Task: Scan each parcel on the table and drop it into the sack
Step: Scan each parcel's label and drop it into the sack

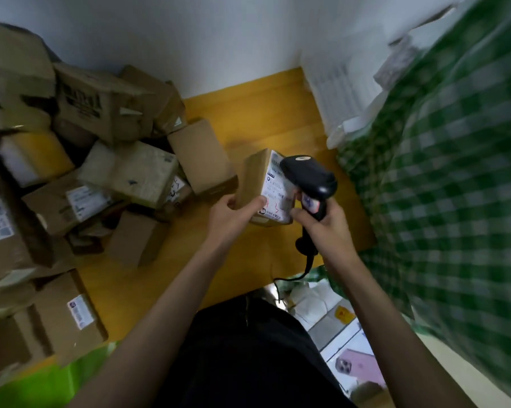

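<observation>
Fingers of the left hand [233, 212] curl round the near end of a small brown parcel [258, 184], thumb laid on its white shipping label [278, 191]. This grip holds the box clear above the counter [248, 113] with the label face turned toward the other hand, seemingly so the barcode is presented to the reader. The right hand [325, 223] is clamped round the handle of a black barcode scanner [308, 178], its head tipped down over the top of the label and almost touching it; that closeness suggests the scan is under way or about to be made. The scanner's cable [307, 265] trails down toward the person's waist.

Just right of both hands hangs the green checked sack [454, 172], blurred, so whether its mouth stands open cannot be told; standing beside it should keep the drop short once the scan is made. On the left of the yellow counter lies a loose heap of other cardboard parcels [130, 172], several with labels showing, so by this view much of the task remains. A pink phone [357, 371] lies low at the right.
</observation>
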Available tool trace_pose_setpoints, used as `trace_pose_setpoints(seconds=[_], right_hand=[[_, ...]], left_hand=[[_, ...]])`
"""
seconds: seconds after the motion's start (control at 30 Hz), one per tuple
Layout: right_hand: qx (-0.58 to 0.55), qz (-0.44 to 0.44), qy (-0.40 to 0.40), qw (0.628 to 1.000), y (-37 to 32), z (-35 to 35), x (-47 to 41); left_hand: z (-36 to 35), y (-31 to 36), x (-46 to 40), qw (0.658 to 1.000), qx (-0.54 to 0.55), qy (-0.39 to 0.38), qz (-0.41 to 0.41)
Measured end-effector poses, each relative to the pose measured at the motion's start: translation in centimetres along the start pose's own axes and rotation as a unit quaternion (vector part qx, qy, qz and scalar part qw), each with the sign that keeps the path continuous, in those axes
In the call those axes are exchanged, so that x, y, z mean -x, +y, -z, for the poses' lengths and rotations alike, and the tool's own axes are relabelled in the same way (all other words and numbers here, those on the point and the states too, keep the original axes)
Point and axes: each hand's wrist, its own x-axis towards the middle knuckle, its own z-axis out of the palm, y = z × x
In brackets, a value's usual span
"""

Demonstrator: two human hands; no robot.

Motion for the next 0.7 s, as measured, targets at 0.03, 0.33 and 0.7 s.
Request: trace_pose_setpoints(seconds=[0.03,0.33,0.7], right_hand=[[-0.007,0.001,0.012,1.000,-0.2,0.3,0.7],[-0.008,0.031,-0.116,0.993,-1.4,2.5,7.3],[0.170,0.073,-0.322,0.928,-3.6,2.1,13.7]], left_hand=[[0.1,-0.3,1.2,0.999,0.032,-0.006,-0.001],[0.7,-4.7,11.8,0.995,0.065,-0.034,-0.063],[6.3,-10.3,18.5,0.975,0.187,0.090,-0.075]])
